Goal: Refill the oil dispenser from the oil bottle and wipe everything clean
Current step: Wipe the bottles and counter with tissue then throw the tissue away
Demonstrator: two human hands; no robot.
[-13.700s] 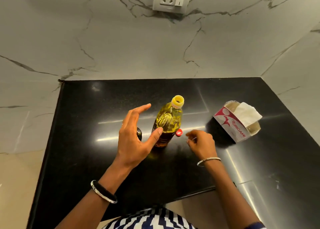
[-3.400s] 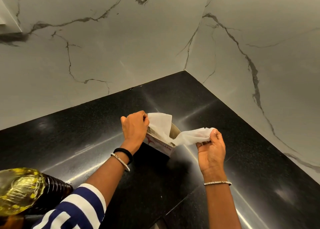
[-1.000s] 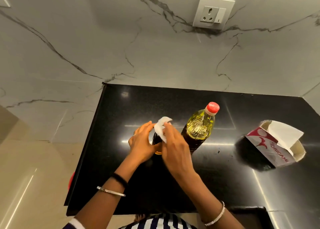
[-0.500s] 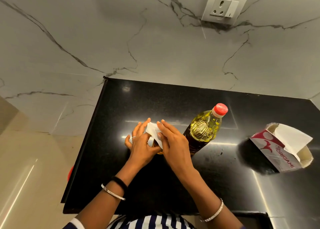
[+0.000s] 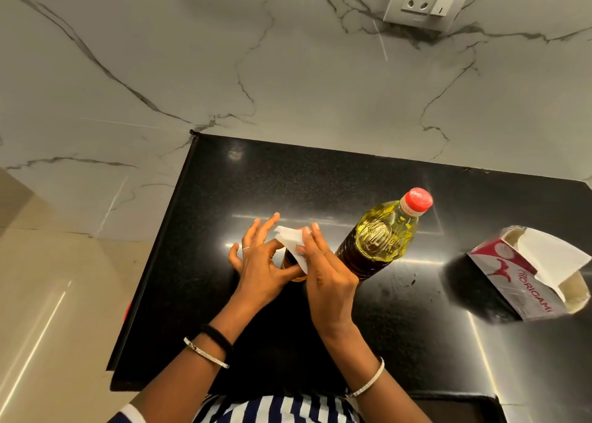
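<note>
Evenly bright; streaky glare across glossy black counter (image 5: pixel 224 198); dark shadow beside tissue box (image 5: pixel 519 281); wide-angle bending at edges; mostly sharp.

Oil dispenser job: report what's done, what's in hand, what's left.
Done, apparently: the oil bottle stands capped, so pouring looks over. In hand: the right hand presses a tissue on the oil dispenser, which the left hand holds. Left: dark specks on the countertop beside the bottle, and probably the bottle itself, need wiping.
</note>
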